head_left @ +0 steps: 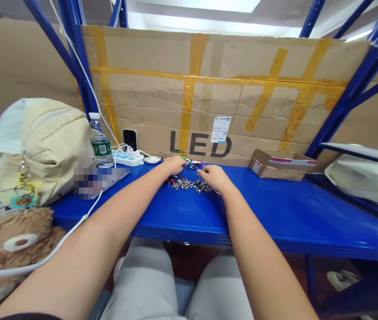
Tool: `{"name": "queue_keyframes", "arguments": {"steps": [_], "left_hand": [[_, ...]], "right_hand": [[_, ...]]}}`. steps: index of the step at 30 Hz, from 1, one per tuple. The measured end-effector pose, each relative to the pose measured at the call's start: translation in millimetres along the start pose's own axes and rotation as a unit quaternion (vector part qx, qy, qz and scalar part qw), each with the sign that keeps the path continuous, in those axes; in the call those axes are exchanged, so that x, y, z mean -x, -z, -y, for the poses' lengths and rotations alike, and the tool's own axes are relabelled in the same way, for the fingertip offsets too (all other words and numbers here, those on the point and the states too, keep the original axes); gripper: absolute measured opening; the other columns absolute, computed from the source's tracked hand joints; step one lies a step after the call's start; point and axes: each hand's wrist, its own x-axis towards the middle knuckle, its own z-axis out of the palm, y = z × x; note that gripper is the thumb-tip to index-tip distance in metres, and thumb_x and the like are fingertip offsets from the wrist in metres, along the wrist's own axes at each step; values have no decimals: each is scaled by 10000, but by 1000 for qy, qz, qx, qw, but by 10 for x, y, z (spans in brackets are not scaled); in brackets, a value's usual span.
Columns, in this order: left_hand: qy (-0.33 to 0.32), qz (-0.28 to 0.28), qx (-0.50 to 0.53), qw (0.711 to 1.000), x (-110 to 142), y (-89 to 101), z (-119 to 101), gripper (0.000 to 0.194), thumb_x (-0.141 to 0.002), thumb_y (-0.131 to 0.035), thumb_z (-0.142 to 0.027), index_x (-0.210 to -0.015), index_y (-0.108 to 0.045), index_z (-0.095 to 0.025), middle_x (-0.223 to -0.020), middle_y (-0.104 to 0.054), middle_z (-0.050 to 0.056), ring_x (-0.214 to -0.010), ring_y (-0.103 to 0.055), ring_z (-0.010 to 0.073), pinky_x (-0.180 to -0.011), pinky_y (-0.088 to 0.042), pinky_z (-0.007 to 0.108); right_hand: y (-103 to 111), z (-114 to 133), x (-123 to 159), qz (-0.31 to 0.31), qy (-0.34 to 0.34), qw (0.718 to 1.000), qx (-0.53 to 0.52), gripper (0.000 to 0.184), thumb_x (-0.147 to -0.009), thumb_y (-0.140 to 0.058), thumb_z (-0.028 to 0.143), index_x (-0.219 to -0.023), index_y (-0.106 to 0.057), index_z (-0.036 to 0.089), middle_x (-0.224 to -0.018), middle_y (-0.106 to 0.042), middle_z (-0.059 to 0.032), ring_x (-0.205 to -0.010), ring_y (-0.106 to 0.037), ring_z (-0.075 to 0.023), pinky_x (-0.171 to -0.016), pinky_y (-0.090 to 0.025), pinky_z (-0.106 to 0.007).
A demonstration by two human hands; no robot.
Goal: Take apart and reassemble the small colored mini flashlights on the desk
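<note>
Both arms reach forward over the blue shelf top (182, 213). My left hand (175, 165) is at the back, its fingers curled together beside a cluster of thin, shiny coloured pieces (194, 165). To the right of that cluster, my right hand (214, 176) has thumb and fingers drawn together in a pinch; anything in them is too small to make out. Between and below the hands lie a pile of small coppery-silver metal pieces (182, 183) and a darker pile of small grey pieces (202, 186). Some red bits show by my left wrist.
A cardboard wall (155, 111) closes the back. At left are a cream backpack (52, 138), a teddy bear (22, 242), a water bottle (101, 144), a phone (112, 182) and a power strip (127, 158). A small open carton (279, 166) stands right. A white cable crosses the left side.
</note>
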Motion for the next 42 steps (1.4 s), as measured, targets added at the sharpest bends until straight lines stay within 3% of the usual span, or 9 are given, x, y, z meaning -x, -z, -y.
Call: {"name": "queue_keyframes", "arguments": {"steps": [6, 12, 17, 21, 25, 31, 35, 38, 42], "left_hand": [[40, 23, 7, 999, -475, -264, -407, 322, -866, -534, -348, -1089, -613, -130, -1137, -623, 146, -1033, -595, 240, -903, -466, 377], [54, -32, 55, 997, -552, -243, -431, 215, -873, -566, -286, -997, -623, -120, -1036, -647, 90, -985, -609, 200, -887, -484, 400], [28, -131, 101, 986, -285, 110, -317, 199, -858, -532, -197, -1028, -625, -154, -1055, -677, 88, -1005, -621, 195, -877, -482, 290], [-31, -193, 191, 962, 166, 228, -300, 302, -816, -583, -241, -1109, -576, -173, -1017, -694, 44, -922, -649, 153, -831, -506, 247], [-64, -244, 310, 917, 585, 153, -323, 353, -785, -613, -251, -1126, -549, -184, -955, -703, 24, -907, -656, 147, -854, -506, 263], [-59, -314, 273, 907, 704, 138, -390, 518, -752, -671, -270, -1226, -483, -176, -1161, -623, 76, -1113, -559, 201, -1014, -404, 354], [-48, -251, 350, 901, 680, 105, -443, 539, -866, -526, -352, -1327, -353, -132, -1237, -562, 128, -1099, -568, 188, -961, -439, 318], [-59, -175, 344, 921, 693, 75, -448, 419, -907, -437, -402, -1230, -455, -137, -1140, -619, 103, -1036, -594, 199, -927, -450, 324], [-77, -166, 310, 933, 699, 71, -412, 345, -914, -434, -377, -1159, -511, -147, -1103, -638, 84, -1012, -595, 203, -898, -454, 309]], "right_hand": [[13, 23, -3, -45, -32, 998, -37, 308, -829, -465, 364, -578, -510, 191, -670, -621, -34, -625, -484, -148, -541, -271, -246], [73, 32, 24, -70, -63, 995, -32, 291, -841, -447, 342, -597, -515, 198, -691, -635, -38, -657, -531, -156, -554, -308, -240], [97, -9, 34, -104, -86, 989, -62, 225, -856, -429, 353, -766, -576, 209, -755, -639, -40, -693, -548, -170, -579, -346, -252], [7, 63, 24, -101, 36, 989, -105, 317, -793, -546, 352, -1069, -552, 196, -911, -631, -51, -828, -563, -177, -677, -393, -258], [-99, 208, 24, -42, 142, 984, -102, 133, -784, -498, 236, -869, -575, 170, -821, -626, -48, -753, -550, -170, -660, -384, -263], [-105, 310, 56, -38, 85, 983, -161, 96, -794, -442, 229, -765, -521, 182, -688, -600, -14, -644, -545, -150, -597, -400, -252], [-95, 322, 66, 0, 41, 951, -305, 157, -811, -463, 268, -920, -535, 180, -642, -581, 16, -548, -552, -123, -513, -421, -228], [-107, 324, 58, 20, 27, 928, -370, 231, -837, -479, 345, -989, -531, 179, -707, -600, 2, -560, -576, -124, -458, -423, -216], [-105, 319, 56, 36, 14, 916, -400, 299, -882, -423, 460, -901, -520, 179, -676, -583, 2, -518, -563, -114, -424, -416, -211]]}}
